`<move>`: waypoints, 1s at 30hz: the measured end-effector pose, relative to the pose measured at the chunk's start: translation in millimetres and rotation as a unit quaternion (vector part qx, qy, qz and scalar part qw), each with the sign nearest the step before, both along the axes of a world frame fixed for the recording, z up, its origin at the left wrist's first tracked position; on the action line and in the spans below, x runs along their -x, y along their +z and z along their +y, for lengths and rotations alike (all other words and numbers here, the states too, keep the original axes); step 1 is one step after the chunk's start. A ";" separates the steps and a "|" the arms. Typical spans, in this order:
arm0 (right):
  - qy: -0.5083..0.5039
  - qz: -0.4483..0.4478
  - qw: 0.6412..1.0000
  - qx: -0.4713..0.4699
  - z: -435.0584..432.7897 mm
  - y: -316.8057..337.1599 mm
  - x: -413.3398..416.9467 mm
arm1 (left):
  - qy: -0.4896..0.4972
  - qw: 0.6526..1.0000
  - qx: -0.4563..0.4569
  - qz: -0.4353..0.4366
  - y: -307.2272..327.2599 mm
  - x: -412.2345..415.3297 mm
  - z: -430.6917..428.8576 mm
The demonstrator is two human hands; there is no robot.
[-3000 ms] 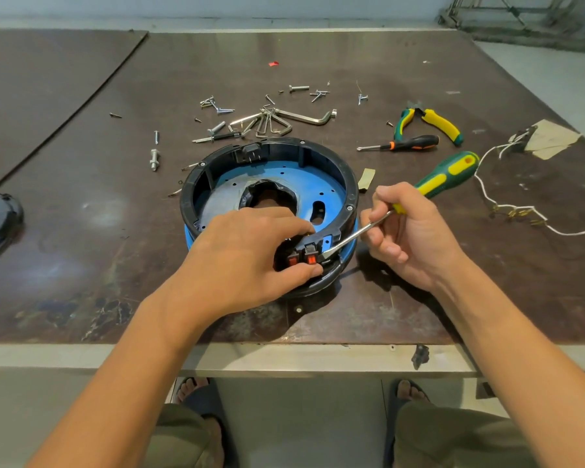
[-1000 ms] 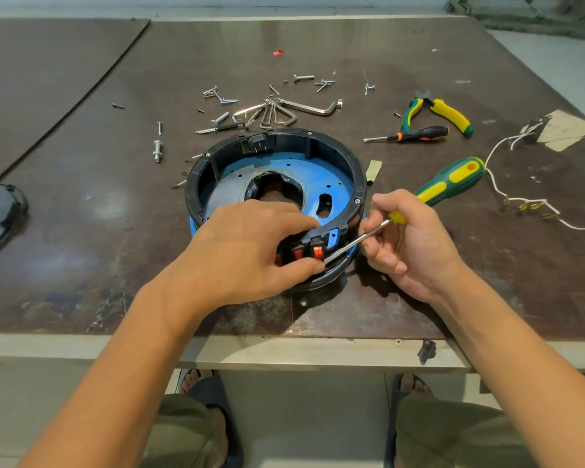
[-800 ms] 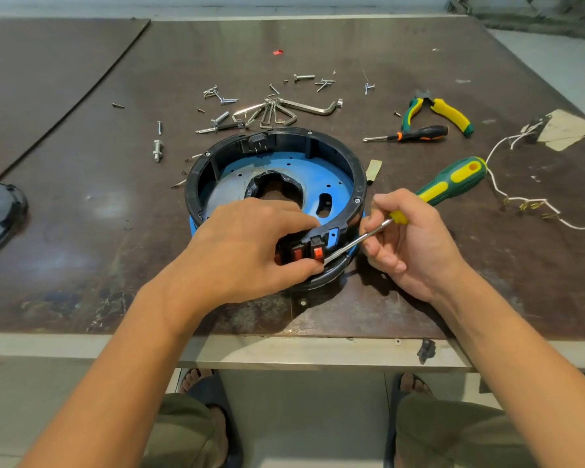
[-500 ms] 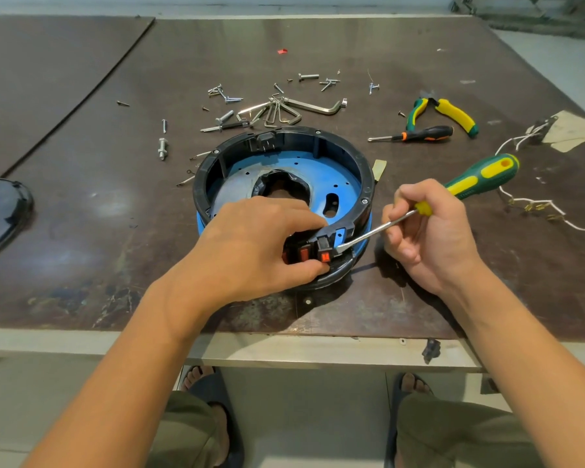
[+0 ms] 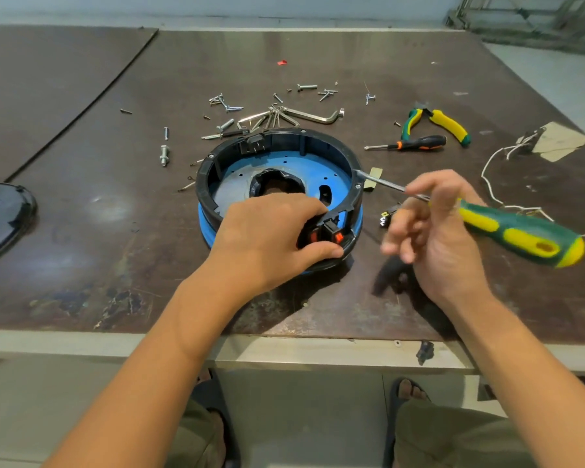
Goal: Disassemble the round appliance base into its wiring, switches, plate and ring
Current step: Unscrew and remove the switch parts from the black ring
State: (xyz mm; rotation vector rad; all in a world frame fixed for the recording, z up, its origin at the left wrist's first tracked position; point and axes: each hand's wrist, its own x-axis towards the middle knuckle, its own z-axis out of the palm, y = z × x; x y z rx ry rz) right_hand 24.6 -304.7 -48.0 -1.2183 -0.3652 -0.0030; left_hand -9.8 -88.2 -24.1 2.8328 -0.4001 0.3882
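Left hand (image 5: 267, 238) grips the near rim of the round base (image 5: 204, 221). Its fingers curl over the top and its thumb presses under the two red-faced switches (image 5: 331, 233). Right hand (image 5: 433, 238) pinches the screwdriver (image 5: 520, 234) between thumb and forefinger where shaft meets handle. The other fingers are loosely spread and blurred. The blade tip lies at the right rim of the black ring (image 5: 274, 133); contact cannot be confirmed.

Base sits mid-table (image 5: 81, 231), near the front edge.

Completed, by appearance: white wiring (image 5: 484, 170) lies well apart to the right, and loose screws (image 5: 227, 104) are scattered beyond the base. A small dark part (image 5: 385, 217) lies just beside the base on the right; its identity cannot be told.

Outstanding: switches are not yet out of the ring, and the blue plate (image 5: 338, 167) sits inside it, unseparated.

Assessment: roughly midway. Switch extraction appears to be the step in hand, with plate and ring separation to follow.
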 end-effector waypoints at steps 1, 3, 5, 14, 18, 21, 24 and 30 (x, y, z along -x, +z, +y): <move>-0.024 -0.028 0.998 0.051 2.1 -0.4 3.6 | 0.006 1.000 -0.005 -0.005 -1.0 -2.0 -1.7; -0.081 -0.086 0.983 0.139 8.8 -3.7 6.9 | 0.015 1.000 -0.002 -0.009 -2.4 -5.3 -4.2; -0.108 -0.139 0.964 0.201 16.6 -8.0 7.0 | 0.018 1.000 -0.005 -0.016 -2.4 -8.0 -6.6; -0.136 -0.210 0.926 0.284 33.2 -9.0 4.0 | 0.017 0.999 -0.021 -0.017 -3.3 -13.1 -5.7; -0.144 -0.210 0.932 0.258 21.1 -5.5 0.0 | 0.045 0.998 -0.047 -0.001 -1.9 -10.4 -3.2; -0.162 -0.160 0.936 0.267 1.5 -2.7 -17.8 | 0.063 0.995 -0.077 -0.011 -1.1 -7.6 -2.0; -0.181 -0.124 0.924 0.314 -16.1 -6.4 -34.9 | 0.082 0.995 -0.062 -0.001 -0.6 -5.7 1.9; -0.187 -0.096 0.916 0.341 -29.7 -15.1 -50.2 | 0.048 0.998 -0.027 0.025 0.3 -2.5 10.7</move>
